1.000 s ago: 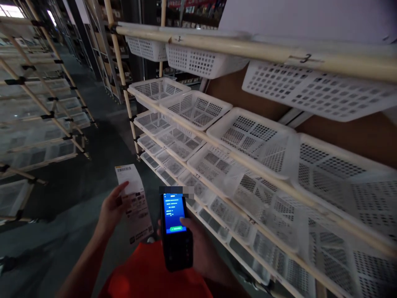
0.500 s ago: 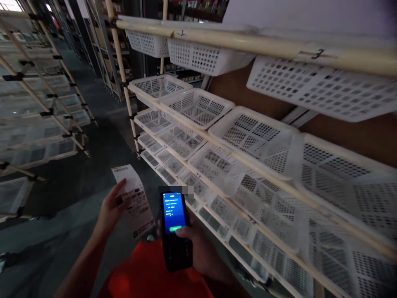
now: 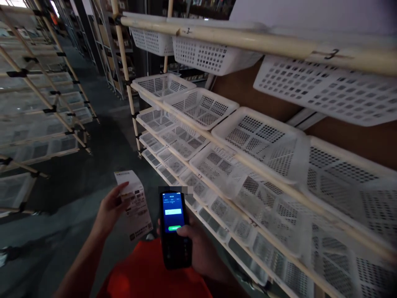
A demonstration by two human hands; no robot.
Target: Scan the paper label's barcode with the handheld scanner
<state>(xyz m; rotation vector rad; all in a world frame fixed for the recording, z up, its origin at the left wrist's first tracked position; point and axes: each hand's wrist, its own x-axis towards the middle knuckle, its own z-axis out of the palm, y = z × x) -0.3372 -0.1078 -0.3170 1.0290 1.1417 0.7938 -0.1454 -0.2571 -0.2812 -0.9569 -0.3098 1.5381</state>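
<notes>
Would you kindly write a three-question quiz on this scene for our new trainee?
1. Which hand holds the handheld device, left or right?
2. True or false: the white baskets have solid walls without holes.
3. Fill in the blank: the left hand holds a printed ____.

Key:
1. The right hand.
2. False; their walls are perforated.
3. Paper slip.

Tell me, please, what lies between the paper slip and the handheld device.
In the head view, dark floor shows between the paper slip and the handheld device, with fingertips of the right hand at the device's left edge.
</notes>
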